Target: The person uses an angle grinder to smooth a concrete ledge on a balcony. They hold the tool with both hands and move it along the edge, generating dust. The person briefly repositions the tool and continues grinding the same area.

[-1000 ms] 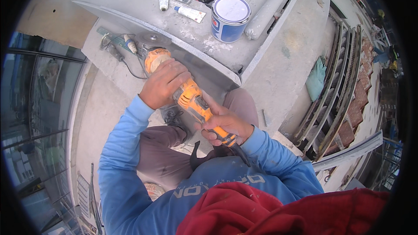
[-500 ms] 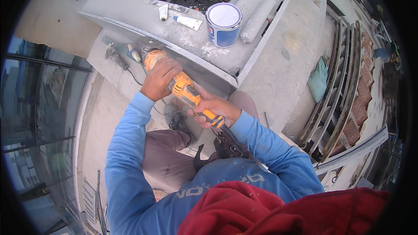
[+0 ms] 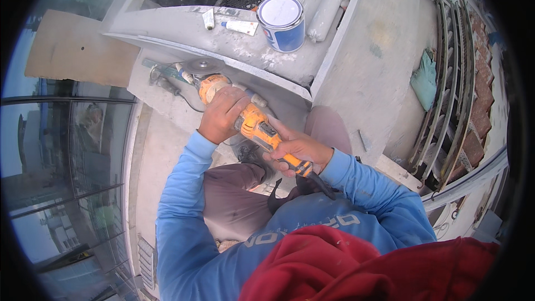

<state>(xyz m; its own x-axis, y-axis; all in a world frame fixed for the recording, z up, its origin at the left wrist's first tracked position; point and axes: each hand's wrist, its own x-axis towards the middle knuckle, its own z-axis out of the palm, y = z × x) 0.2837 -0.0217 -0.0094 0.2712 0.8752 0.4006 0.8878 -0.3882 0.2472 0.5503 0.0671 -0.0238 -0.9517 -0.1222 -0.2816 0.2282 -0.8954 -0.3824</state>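
Both hands grip a yellow-orange angle grinder (image 3: 257, 128) held at a slant, its head toward the far left. My left hand (image 3: 224, 112) wraps round the body just behind the head. Farther back, my right hand (image 3: 301, 153) closes on the rear handle, where a dark cord leaves the tool. The grinder's round disc (image 3: 204, 66) shows by the front face of the pale stone ledge (image 3: 223, 50). Whether the disc touches the ledge I cannot tell. Behind the head, a second small tool with a cord (image 3: 167, 85) lies on the dusty surface.
On the ledge stand a blue-and-white bucket (image 3: 282, 25) with a dusty lid, a tube (image 3: 239, 27) and a small white tube (image 3: 208, 19). Long metal bars (image 3: 446, 95) and a green bag (image 3: 424, 81) lie at right. Glass panels (image 3: 44, 150) rise at left.
The view has shifted, so the ledge and bucket sit a little higher. The grinder's head stands farther out from the ledge, and its disc shows more fully. Both hands keep their hold.
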